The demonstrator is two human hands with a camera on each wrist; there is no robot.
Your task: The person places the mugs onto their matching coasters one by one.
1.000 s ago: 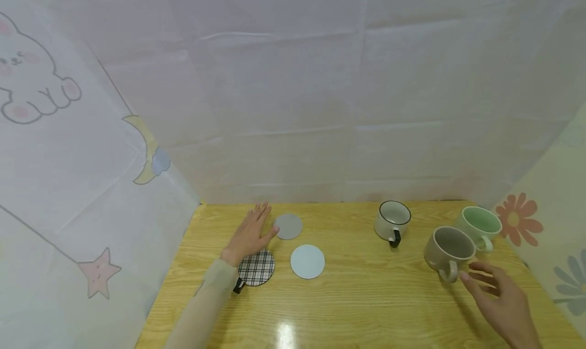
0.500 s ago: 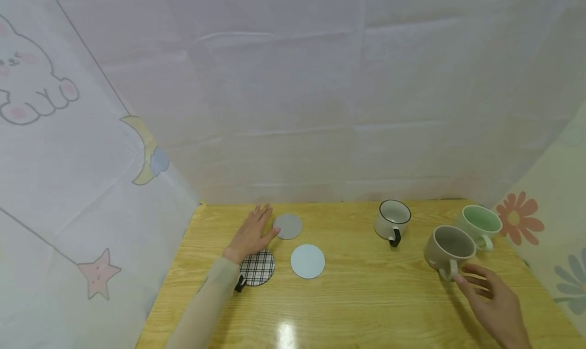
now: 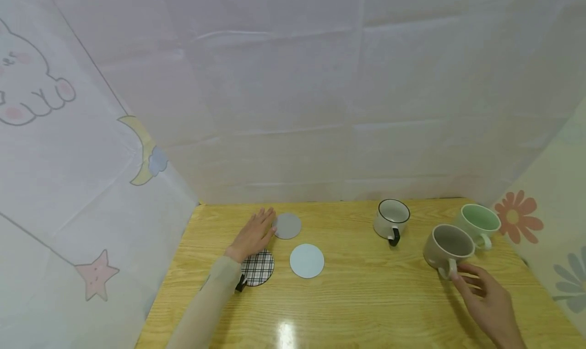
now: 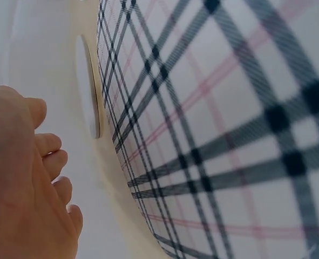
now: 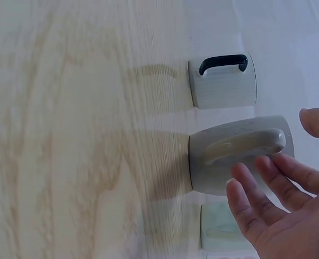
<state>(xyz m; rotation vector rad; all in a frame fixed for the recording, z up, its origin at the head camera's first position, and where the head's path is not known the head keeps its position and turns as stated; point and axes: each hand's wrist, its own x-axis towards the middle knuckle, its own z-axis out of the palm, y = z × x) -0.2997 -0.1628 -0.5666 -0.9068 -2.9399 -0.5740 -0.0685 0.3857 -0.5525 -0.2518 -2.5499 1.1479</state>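
My right hand (image 3: 487,300) is at the grey-beige mug (image 3: 446,247), its fingers close beside the handle (image 5: 248,144). In the right wrist view the thumb stands apart above the handle, and the loosely bent fingers are not wrapped round it. My left hand (image 3: 252,234) reaches out low over the table, fingers fairly straight and holding nothing. Its wrist partly covers a round plaid coaster (image 3: 259,268), which fills much of the left wrist view. A grey round coaster (image 3: 288,226) lies right by the left fingertips, and a pale blue one (image 3: 306,261) is nearer the middle.
Behind the grey-beige mug stands a pale green mug (image 3: 478,224). A white mug (image 3: 391,220) with a dark rim and black handle stands to its left. Printed cloth (image 3: 293,110) walls in the wooden table (image 3: 366,308) at the back and sides.
My right hand has moved left, closer to the grey-beige mug's handle. The left hand has shifted only slightly, and the mugs and coasters stay in place.
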